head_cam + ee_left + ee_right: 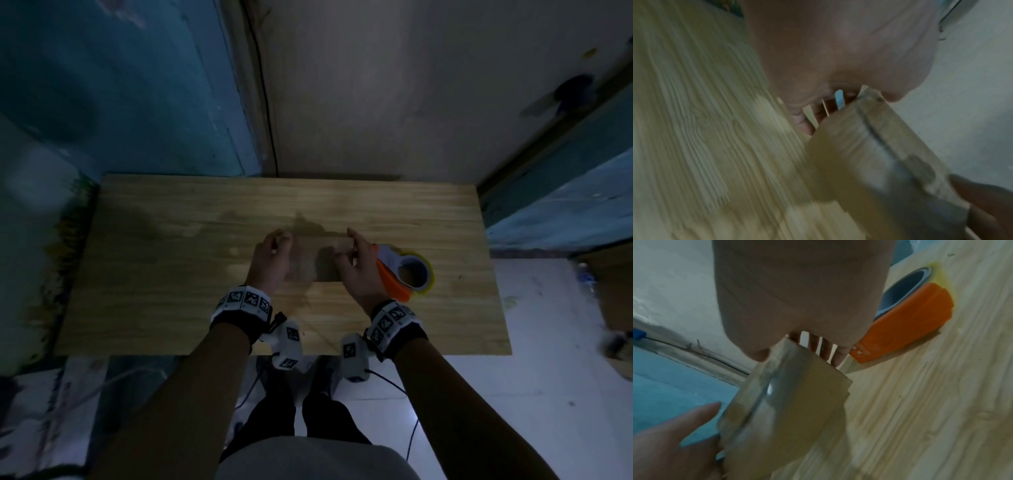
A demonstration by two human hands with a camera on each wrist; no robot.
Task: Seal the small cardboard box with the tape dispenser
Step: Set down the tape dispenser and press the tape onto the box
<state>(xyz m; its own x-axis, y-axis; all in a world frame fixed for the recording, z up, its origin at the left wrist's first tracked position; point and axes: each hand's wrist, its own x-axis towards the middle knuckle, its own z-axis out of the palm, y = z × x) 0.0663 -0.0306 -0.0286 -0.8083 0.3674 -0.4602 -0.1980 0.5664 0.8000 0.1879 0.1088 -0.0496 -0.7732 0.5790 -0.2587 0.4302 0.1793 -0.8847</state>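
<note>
Head view: 2 hands hold a small cardboard box (pixel 317 260) at the middle of a wooden bench (pixel 171 267), the left hand (pixel 270 260) with fingers curled at its left end, the right hand (pixel 356 270) gripping its right end. Wrist views show a glossy strip of tape (pixel 764 395) already lying along the top seam of the box, which suggests the main seal is on. An orange tape dispenser (pixel 404 274) lies on its side on the bench just right of the right hand, held by neither. What seems left is pressing the tape ends down; the far end of the strip is too blurred to judge.
</note>
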